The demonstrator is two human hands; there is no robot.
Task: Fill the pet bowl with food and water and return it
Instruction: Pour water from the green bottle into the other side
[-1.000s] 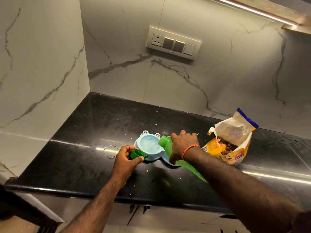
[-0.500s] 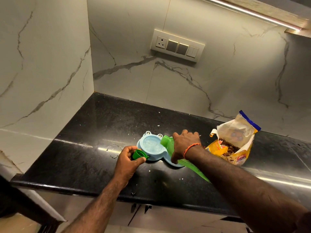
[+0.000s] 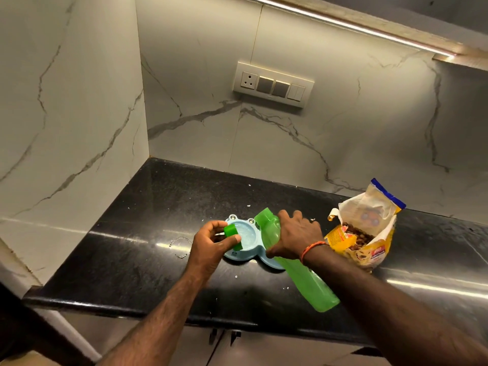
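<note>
The pet bowl (image 3: 244, 235) is light blue and lies flat on the black bench (image 3: 148, 233), near the middle, a little toward the front edge. Its left cup is in view and looks pale and wet; if there is water in it I cannot tell for sure. Its right part is hidden under the bottle and the right hand.

The right hand (image 3: 295, 237) is wrapped around the upper part of a green bottle (image 3: 303, 278), fingers closed on it. The bottle is tilted, with its open neck up and far, over the bowl, and its base pointing near and right, above the bench. An orange band (image 3: 313, 249) is on this wrist.

The left hand (image 3: 211, 247) pinches a green cap (image 3: 233, 236) between thumb and fingers, just over the near left rim of the bowl.

To the right of the bowl, an open food bag (image 3: 367, 231) stands on the bench, with brown pellets visible inside. A socket panel (image 3: 273, 84) is on the far wall.
</note>
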